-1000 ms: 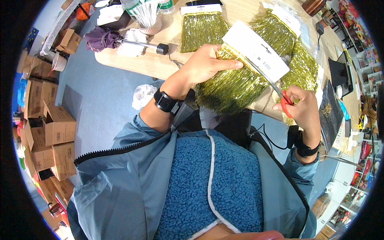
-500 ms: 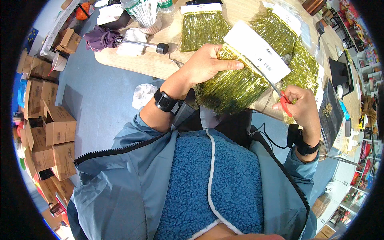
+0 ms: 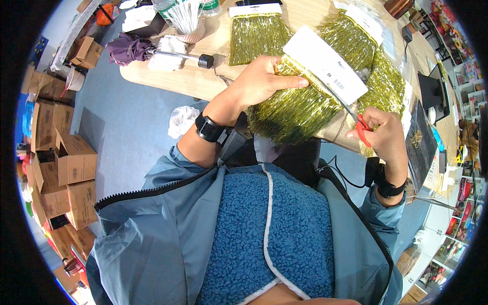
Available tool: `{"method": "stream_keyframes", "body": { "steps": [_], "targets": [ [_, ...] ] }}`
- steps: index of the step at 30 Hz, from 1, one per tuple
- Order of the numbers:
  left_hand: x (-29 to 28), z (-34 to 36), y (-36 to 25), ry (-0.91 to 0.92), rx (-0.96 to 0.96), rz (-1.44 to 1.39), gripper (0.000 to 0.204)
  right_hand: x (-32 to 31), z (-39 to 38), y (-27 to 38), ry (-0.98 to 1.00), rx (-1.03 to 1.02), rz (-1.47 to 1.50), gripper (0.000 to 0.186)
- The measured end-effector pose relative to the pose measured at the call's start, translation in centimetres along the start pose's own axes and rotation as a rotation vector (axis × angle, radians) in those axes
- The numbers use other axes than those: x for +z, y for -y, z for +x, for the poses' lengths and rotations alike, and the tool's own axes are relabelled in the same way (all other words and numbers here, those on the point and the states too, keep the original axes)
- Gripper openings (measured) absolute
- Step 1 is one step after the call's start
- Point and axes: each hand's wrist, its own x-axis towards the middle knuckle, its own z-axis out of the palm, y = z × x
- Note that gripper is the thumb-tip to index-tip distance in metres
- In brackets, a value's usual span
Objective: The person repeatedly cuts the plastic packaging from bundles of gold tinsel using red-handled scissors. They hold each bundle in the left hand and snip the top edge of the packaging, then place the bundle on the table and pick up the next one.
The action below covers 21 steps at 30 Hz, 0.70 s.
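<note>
Hardly anything has moved since the earlier frame: over the desk's (image 3: pixel 173 81) near edge, the left hand (image 3: pixel 264 79) pinches the gold fringe (image 3: pixel 300 113) by its white card (image 3: pixel 325 66); the right hand (image 3: pixel 385 133) grips red-handled scissors (image 3: pixel 362 130) along the seam. Cutting seems underway, calling for steady tension next.

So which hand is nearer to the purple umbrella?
Left. The left hand is to the right of the umbrella, gripping gold tinsel fringe; the right hand is farther right, holding red-handled scissors.

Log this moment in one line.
left hand: holding fringe | right hand: holding scissors | blades: where card meets fringe | other fringes: on table
</note>
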Motion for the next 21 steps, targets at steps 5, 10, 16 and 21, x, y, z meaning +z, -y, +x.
{"method": "stream_keyframes", "body": {
  "steps": [5, 10, 16, 21],
  "targets": [
    [-0.2, -0.1, 0.0, -0.029, -0.008, -0.061, 0.037, -0.1, 0.0, -1.8, -0.024, -0.051, 0.167, 0.036],
    [0.2, 0.0, 0.3, -0.07, -0.008, -0.228, 0.039, 2.5, 0.9, -3.0, -0.333, -0.19, 0.693, 0.057],
    [2.1, 1.1, -0.1, -0.025, 0.107, -0.285, 0.037, 7.1, 4.2, -0.4, -0.419, -0.257, 1.164, 0.061],
    [1.6, 1.6, -0.2, -0.115, 0.132, -0.043, 0.032, 6.9, 6.1, 0.7, -0.543, -0.264, 1.317, 0.052]
  ]
}}
